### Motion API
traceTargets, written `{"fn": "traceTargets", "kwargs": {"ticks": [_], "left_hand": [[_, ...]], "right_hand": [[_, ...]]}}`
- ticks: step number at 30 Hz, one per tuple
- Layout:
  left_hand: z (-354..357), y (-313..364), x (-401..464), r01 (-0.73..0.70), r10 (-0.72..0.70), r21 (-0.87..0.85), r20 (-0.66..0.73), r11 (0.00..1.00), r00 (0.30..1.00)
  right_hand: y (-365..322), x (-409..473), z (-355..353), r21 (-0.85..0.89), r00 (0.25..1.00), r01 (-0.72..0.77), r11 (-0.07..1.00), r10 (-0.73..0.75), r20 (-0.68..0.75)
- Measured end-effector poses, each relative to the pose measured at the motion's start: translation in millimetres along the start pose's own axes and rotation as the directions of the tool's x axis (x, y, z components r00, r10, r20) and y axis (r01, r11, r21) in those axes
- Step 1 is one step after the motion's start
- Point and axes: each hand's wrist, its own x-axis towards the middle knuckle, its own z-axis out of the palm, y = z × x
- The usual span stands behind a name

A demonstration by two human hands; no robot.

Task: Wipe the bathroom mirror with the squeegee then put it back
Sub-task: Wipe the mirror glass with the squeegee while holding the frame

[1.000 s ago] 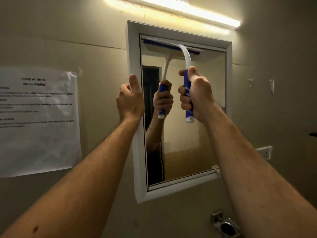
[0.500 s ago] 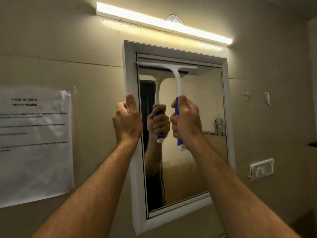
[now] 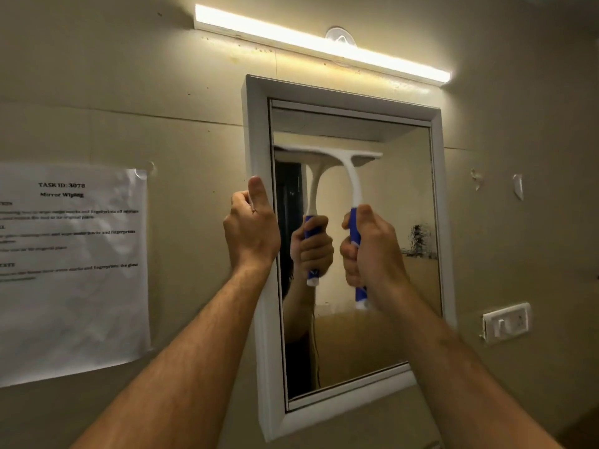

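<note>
Head view: right hand (image 3: 372, 251) fingers wrapped round squeegee (image 3: 351, 176) against mirror (image 3: 389, 222); left hand (image 3: 251, 231) fingers gripping frame (image 3: 256, 131).

Our left hand (image 3: 251, 231) and right hand (image 3: 372, 251) are bare, without gloves, rings, watch or bracelets. Our forearms are bare too, lightly haired, with no sleeve reaching into view, and a small dark mark shows on the left thumb.
</note>
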Motion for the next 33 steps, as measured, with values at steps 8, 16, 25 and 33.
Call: {"fn": "traceTargets", "kwargs": {"ticks": [8, 16, 25, 33], "left_hand": [[1, -2, 0, 0.003, -0.003, -0.028, -0.006, 1.0, 1.0], [-2, 4, -3, 0.009, -0.009, -0.017, 0.002, 1.0, 1.0], [-4, 5, -5, 0.001, 0.0, -0.027, 0.022, 1.0, 1.0], [-3, 4, -4, 0.007, -0.007, -0.014, 0.0, 1.0, 1.0]], "right_hand": [[-2, -7, 4, 0.059, 0.999, -0.024, 0.998, 0.022, 0.028], [35, -17, -18, 0.081, 0.996, -0.06, 0.995, 0.054, 0.068], [54, -38, -17, 0.07, 0.989, -0.124, 0.99, 0.117, 0.091], [35, -24, -15, 0.095, 0.994, -0.102, 0.99, 0.099, 0.04]]}}
